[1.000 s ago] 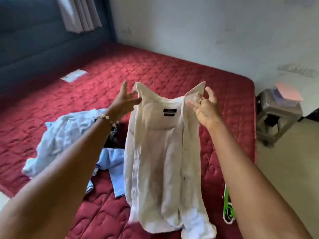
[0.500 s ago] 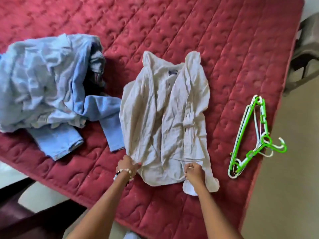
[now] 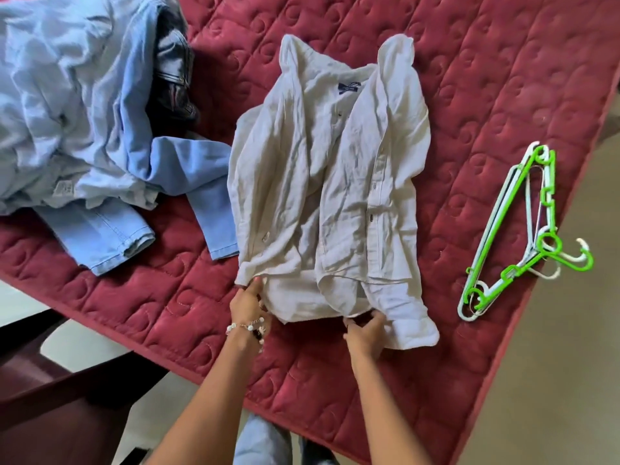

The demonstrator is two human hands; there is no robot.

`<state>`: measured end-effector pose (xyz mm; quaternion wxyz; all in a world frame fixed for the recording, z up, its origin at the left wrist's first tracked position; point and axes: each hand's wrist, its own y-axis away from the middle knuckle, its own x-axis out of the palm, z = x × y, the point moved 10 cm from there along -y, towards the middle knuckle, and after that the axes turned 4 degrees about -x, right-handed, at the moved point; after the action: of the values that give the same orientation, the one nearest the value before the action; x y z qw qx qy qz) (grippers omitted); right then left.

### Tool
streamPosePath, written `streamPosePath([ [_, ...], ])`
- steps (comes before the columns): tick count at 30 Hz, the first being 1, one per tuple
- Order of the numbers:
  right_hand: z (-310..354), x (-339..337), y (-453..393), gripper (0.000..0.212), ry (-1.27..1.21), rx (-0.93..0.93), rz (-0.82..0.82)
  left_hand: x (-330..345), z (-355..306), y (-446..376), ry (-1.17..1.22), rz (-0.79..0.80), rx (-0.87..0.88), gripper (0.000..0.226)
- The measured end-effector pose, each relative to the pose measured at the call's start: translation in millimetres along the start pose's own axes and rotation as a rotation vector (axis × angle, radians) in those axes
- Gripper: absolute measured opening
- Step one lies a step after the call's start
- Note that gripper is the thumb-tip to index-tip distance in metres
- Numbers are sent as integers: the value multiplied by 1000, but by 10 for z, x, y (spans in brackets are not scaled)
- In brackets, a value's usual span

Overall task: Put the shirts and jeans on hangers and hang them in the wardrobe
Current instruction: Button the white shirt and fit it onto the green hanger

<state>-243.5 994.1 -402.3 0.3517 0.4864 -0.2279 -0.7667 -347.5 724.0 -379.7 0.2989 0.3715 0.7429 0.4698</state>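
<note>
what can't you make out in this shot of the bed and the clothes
Head view, the only one:
- Wardrobe: outside the frame.
- Blue pile: cut off by the left and top edges; garment count unclear, a dark item half buried.
- Hangers: stacked, so their number is unclear.
- White shirt label: too small to read.
- Left hand and right hand at the hem: grip unclear.

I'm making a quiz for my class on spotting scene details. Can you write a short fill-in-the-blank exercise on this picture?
1. The white shirt lies spread on the ____ mattress.
2. Both the left hand and the right hand are at the shirt's ____ edge.
3. The hangers lie to the ____ of the white shirt.

Missing words: red; bottom; right
</note>
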Motion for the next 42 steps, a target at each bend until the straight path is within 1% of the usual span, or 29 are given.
streamPosePath([
  [1,83,-35,43,64,-15,-45,-73,-62,-57,33,-7,-54,62,15],
  [2,134,-48,70,70,-48,-75,-127,-136,-127,36,-54,-112,139,19],
  [3,184,-53,109,68,-105,-79,-144,-204,-198,58,-115,-172,202,23],
  [4,199,-56,119,60,-195,-64,-157,-253,-235,46,-188,-194,245,25],
  [5,177,-58,105,48,-338,-26,-162,-243,-252,40,-223,-156,272,24],
  [6,136,-42,87,39,-509,26,-142,-211,-231,10,-224,-74,275,27],
  [7,131,-1,74,37,-683,71,-83,-163,-211,-6,-214,13,268,39],
  [8,157,40,70,40,-833,104,-8,-120,-177,-36,-253,91,257,54],
  [9,185,76,62,45,-880,110,73,-55,-154,-27,-375,147,270,65],
  [10,220,96,70,47,-852,101,150,-10,-123,-27,-569,162,306,69],
  [12,276,136,63,37,-578,19,229,-5,-121,-1,-987,25,395,64],
  [13,314,132,61,27,-431,-43,226,-25,-171,-36,-1055,-56,427,57],
  [14,318,106,48,18,-356,-75,206,-40,-249,6,-1013,-108,422,52],
  [15,325,54,29,16,-377,-76,179,-50,-310,7,-909,-130,399,49],
  [17,303,-23,0,18,-632,8,179,-43,-391,-31,-575,-78,299,41],
  [19,312,-89,-9,25,-911,93,206,8,-426,-73,-276,-5,212,15],
  [20,313,-133,-27,27,-1010,109,202,10,-428,-88,-183,12,177,10],
  [21,317,-185,-19,28,-1093,129,191,14,-408,-97,-118,33,146,11],
  [23,322,-271,-26,29,-1237,136,147,-20,-374,-93,-104,41,120,19],
  [25,341,-364,-6,34,-1338,146,104,-108,-356,-40,-191,3,131,28],
  [27,392,-404,56,41,-1390,174,119,-148,-265,46,-281,-7,92,29],
  [28,447,-392,97,40,-1399,185,152,-126,-167,76,-284,31,27,27],
  [30,499,-362,212,34,-1348,211,210,-17,105,148,-104,162,-155,19],
  [32,512,-316,382,38,-1223,241,288,119,227,220,-10,259,-234,10],
  [34,539,-326,555,37,-1162,249,349,307,220,344,-77,374,-221,15],
  [36,559,-373,674,37,-1162,235,403,421,194,449,-206,374,-158,21],
  [38,571,-431,749,38,-1202,210,451,426,120,503,-301,290,-75,20],
  [40,582,-488,778,34,-1252,156,499,351,-18,566,-390,128,92,9],
  [42,595,-521,781,29,-1289,114,538,191,-211,647,-395,-90,283,37],
])
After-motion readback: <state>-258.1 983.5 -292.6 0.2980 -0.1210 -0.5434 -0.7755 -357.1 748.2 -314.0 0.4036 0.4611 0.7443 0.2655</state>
